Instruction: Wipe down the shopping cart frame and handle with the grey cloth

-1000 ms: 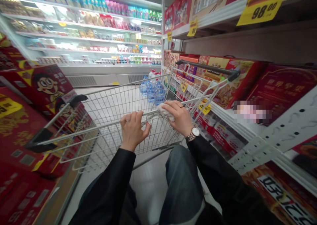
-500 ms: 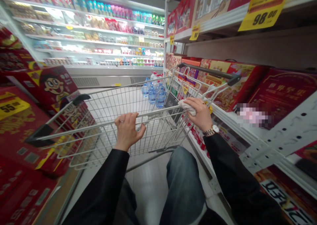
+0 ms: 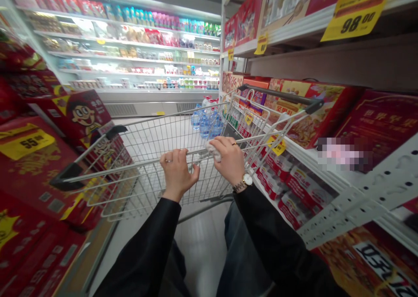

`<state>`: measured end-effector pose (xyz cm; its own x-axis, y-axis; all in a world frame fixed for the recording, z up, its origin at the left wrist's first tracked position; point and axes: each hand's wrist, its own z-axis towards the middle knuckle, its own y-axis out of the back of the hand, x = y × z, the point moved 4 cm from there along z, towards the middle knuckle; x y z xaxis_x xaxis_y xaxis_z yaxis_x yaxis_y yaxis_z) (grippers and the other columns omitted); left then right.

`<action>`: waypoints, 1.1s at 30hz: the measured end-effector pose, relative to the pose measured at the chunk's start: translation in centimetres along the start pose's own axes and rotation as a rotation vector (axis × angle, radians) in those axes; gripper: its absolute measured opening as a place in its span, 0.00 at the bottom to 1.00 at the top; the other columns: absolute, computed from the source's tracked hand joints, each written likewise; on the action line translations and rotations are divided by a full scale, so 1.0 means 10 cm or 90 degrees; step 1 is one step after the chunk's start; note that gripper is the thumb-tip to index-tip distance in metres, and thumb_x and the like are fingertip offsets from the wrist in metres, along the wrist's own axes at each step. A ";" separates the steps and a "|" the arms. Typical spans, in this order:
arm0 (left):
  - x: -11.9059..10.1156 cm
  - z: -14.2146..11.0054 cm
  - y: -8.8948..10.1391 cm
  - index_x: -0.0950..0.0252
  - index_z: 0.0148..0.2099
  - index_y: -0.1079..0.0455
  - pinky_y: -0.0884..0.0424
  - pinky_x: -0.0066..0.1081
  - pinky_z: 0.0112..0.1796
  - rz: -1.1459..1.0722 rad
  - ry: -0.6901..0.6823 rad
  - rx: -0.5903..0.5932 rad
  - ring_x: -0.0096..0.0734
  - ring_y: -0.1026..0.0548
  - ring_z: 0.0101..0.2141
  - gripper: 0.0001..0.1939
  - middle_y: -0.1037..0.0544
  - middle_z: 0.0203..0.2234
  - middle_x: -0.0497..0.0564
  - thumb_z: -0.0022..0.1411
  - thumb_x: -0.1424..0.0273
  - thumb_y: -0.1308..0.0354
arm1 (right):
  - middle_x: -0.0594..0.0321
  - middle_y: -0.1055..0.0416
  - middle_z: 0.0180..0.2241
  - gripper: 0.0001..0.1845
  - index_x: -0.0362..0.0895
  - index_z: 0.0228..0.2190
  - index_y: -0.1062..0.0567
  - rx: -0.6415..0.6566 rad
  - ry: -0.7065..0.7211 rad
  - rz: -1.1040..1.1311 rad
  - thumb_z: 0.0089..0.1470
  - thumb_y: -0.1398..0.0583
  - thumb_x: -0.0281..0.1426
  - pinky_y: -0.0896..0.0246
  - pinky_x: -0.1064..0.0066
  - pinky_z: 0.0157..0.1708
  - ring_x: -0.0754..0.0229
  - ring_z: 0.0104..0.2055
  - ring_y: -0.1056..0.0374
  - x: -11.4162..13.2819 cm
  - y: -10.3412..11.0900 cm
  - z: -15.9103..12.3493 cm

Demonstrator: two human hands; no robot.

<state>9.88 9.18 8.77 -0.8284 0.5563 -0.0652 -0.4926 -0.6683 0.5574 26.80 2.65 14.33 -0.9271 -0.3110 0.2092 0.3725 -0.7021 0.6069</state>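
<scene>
A wire shopping cart stands tilted in the aisle right in front of me. My left hand is wrapped over its near top rim. Just to the right, my right hand, with a watch on the wrist, presses a crumpled white cloth against the same rim. The cart's dark handle bar lies at the far right, close to the shelf. Nothing shows inside the basket.
Red gift boxes are stacked on the left. A white shelf unit with red boxes and yellow price tags fills the right. Water bottles stand on the floor beyond the cart, with a lit refrigerated case behind them.
My right hand slid the white cloth right along the cart's rim half a second ago and has now come back left, close beside my left hand. My left hand kept its hold.
</scene>
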 end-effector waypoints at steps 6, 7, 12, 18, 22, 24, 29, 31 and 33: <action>0.14 -0.08 0.09 0.64 0.60 0.37 0.47 0.51 0.59 -0.007 -0.046 0.014 0.55 0.33 0.53 0.26 0.27 0.50 0.62 0.62 0.62 0.42 | 0.60 0.27 0.54 0.27 0.50 0.51 0.25 0.034 0.031 0.020 0.49 0.38 0.22 0.33 0.55 0.54 0.47 0.56 0.37 0.20 -0.10 0.00; 0.19 -0.10 0.12 0.64 0.61 0.37 0.47 0.50 0.59 -0.007 -0.055 0.020 0.54 0.34 0.54 0.27 0.27 0.51 0.62 0.63 0.60 0.42 | 0.61 0.27 0.54 0.27 0.50 0.51 0.25 0.035 0.037 0.023 0.49 0.38 0.22 0.33 0.56 0.54 0.48 0.56 0.36 0.13 -0.07 0.00; 0.49 -0.17 0.27 0.65 0.61 0.36 0.47 0.50 0.60 -0.011 -0.029 0.040 0.54 0.35 0.56 0.26 0.28 0.52 0.63 0.65 0.56 0.44 | 0.60 0.26 0.54 0.26 0.49 0.51 0.24 -0.032 0.010 -0.001 0.51 0.40 0.24 0.34 0.55 0.56 0.48 0.56 0.35 -0.37 0.20 -0.08; 0.54 -0.11 0.39 0.62 0.51 0.31 0.45 0.45 0.53 -0.140 0.026 0.035 0.43 0.29 0.45 0.16 0.25 0.39 0.54 0.69 0.58 0.49 | 0.59 0.25 0.53 0.24 0.50 0.50 0.23 -0.081 -0.028 -0.043 0.51 0.41 0.25 0.34 0.52 0.56 0.47 0.55 0.32 -0.67 0.41 -0.18; 0.58 -0.05 0.42 0.61 0.45 0.29 0.45 0.44 0.49 -0.192 0.049 0.020 0.40 0.29 0.39 0.14 0.26 0.33 0.49 0.69 0.58 0.50 | 0.59 0.24 0.53 0.25 0.49 0.50 0.22 -0.072 -0.029 -0.108 0.50 0.41 0.25 0.34 0.51 0.55 0.46 0.55 0.32 -0.78 0.57 -0.17; 0.64 -0.02 0.40 0.60 0.43 0.28 0.46 0.45 0.49 -0.194 0.056 0.011 0.40 0.29 0.38 0.14 0.26 0.32 0.49 0.67 0.57 0.49 | 0.58 0.24 0.52 0.25 0.48 0.50 0.22 -0.075 -0.033 -0.155 0.49 0.40 0.24 0.34 0.51 0.55 0.45 0.54 0.31 -0.84 0.69 -0.14; 0.87 0.05 0.32 0.60 0.40 0.28 0.45 0.46 0.49 -0.213 0.078 -0.008 0.40 0.29 0.36 0.15 0.26 0.29 0.48 0.63 0.56 0.48 | 0.59 0.26 0.55 0.28 0.49 0.52 0.23 -0.063 0.012 -0.239 0.48 0.40 0.23 0.35 0.50 0.55 0.44 0.57 0.34 -0.94 1.01 0.00; 0.97 0.08 0.29 0.60 0.38 0.28 0.45 0.46 0.49 -0.224 0.091 0.001 0.40 0.29 0.36 0.15 0.26 0.29 0.48 0.63 0.56 0.48 | 0.59 0.25 0.55 0.26 0.49 0.51 0.23 -0.104 0.001 -0.257 0.49 0.39 0.24 0.36 0.50 0.56 0.43 0.57 0.34 -1.03 1.21 0.06; 1.05 0.11 0.27 0.61 0.37 0.28 0.45 0.46 0.50 -0.230 0.102 0.009 0.40 0.29 0.35 0.16 0.25 0.29 0.49 0.63 0.56 0.50 | 0.58 0.24 0.53 0.23 0.47 0.49 0.21 -0.136 -0.019 -0.270 0.50 0.39 0.26 0.36 0.52 0.54 0.44 0.55 0.32 -1.15 1.43 0.13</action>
<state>0.18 13.72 10.56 -0.6346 0.6689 -0.3871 -0.7568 -0.4361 0.4869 42.73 -2.97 21.59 -0.9988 0.0485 0.0009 -0.0423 -0.8804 0.4724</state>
